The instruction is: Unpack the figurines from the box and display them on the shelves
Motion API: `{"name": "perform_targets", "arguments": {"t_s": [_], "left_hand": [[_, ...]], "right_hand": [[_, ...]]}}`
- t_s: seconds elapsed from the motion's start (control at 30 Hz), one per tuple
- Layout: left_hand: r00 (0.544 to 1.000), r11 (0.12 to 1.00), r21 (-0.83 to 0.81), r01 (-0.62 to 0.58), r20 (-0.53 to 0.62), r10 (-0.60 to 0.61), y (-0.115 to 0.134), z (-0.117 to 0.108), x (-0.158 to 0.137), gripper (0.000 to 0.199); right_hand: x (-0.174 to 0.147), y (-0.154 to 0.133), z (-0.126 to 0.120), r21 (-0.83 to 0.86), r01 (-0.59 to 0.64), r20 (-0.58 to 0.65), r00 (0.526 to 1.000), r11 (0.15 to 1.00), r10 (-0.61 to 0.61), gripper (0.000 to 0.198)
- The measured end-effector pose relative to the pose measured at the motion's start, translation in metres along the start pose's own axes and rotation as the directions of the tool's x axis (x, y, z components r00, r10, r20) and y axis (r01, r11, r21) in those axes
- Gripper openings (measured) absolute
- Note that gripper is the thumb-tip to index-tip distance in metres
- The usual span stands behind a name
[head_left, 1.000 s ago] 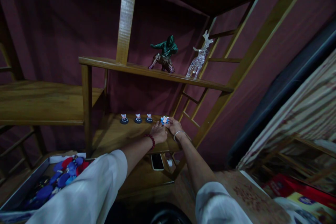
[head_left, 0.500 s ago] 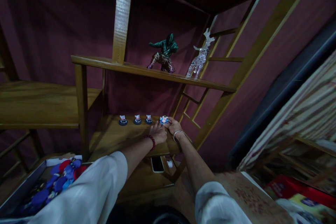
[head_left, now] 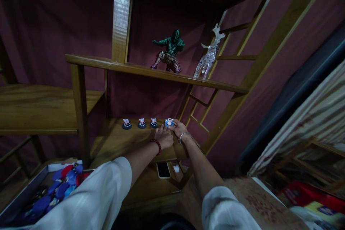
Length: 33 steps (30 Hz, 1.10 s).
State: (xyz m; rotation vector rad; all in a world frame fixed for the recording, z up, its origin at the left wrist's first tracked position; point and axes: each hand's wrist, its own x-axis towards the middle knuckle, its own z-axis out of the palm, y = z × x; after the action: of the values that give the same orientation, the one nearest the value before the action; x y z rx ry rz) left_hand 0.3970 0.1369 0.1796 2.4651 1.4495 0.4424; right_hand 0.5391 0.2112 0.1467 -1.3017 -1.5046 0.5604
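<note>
A small pink figurine on a blue base sits at the right end of a row on the lower wooden shelf. My right hand, with a silver bracelet at the wrist, grips it from the right, thumb and fingers at the base's edge. My left hand, wearing red beads, rests low over the shelf, fingers reaching to the figurine's front left side and thumb apart. Whether its fingertips touch the base is hard to make out. Farther left stand three similar dark-based figurines, the closest one just beyond my left fingers.
Above, a shelf board carries a green-hooded crouching figure and a clear deer. Slanting lattice borders the right side. Below lies a phone. At lower left, a box holds blue and red pieces.
The view has shifted slightly, so the shelf and objects sit a little differently in the picture. Both hands stay at the blue-based figurine, with hardly any movement.
</note>
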Motion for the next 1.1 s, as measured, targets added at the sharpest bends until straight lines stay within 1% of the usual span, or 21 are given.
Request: {"name": "perform_targets", "arguments": {"t_s": [0.07, 0.13, 0.33, 0.6, 0.77, 0.87, 0.93, 1.1], "left_hand": [[1.000, 1.000, 0.006, -0.001, -0.005, 0.001, 0.000, 0.001, 0.001, 0.052], [1.000, 1.000, 0.009, 0.004, -0.016, -0.004, -0.001, 0.002, 0.002, 0.052], [1.000, 1.000, 0.020, -0.005, -0.007, 0.005, -0.002, 0.002, 0.004, 0.050], [1.000, 1.000, -0.008, -0.005, -0.028, 0.005, -0.002, 0.005, 0.005, 0.051], [1.000, 1.000, -0.013, 0.010, -0.008, -0.010, 0.000, 0.003, 0.003, 0.051], [1.000, 1.000, -0.018, 0.003, -0.015, -0.003, -0.001, 0.003, 0.003, 0.052], [1.000, 1.000, -0.023, -0.007, -0.022, 0.006, -0.003, 0.004, 0.003, 0.053], [0.999, 1.000, -0.023, -0.020, -0.034, 0.020, -0.005, 0.003, -0.002, 0.054]], "right_hand": [[0.001, -0.001, 0.000, 0.041, -0.039, 0.023, 0.999, 0.998, 0.038, 0.038], [0.001, -0.003, -0.001, 0.046, -0.059, 0.049, 0.997, 0.997, 0.056, 0.039], [-0.003, -0.012, -0.004, -0.065, -0.036, 0.070, 0.997, 0.997, 0.041, 0.044], [-0.005, -0.015, -0.006, -0.201, -0.021, 0.055, 0.998, 0.979, 0.032, 0.040], [-0.003, -0.008, -0.006, -0.193, -0.021, 0.038, 0.999, 0.981, 0.029, 0.039], [-0.002, -0.006, -0.007, -0.186, -0.021, 0.057, 0.998, 0.982, 0.032, 0.041], [-0.002, -0.007, -0.007, -0.174, -0.034, 0.053, 0.998, 0.984, 0.044, 0.044], [-0.006, -0.010, -0.006, -0.121, -0.091, -0.006, 0.996, 0.988, 0.091, 0.055]]}}
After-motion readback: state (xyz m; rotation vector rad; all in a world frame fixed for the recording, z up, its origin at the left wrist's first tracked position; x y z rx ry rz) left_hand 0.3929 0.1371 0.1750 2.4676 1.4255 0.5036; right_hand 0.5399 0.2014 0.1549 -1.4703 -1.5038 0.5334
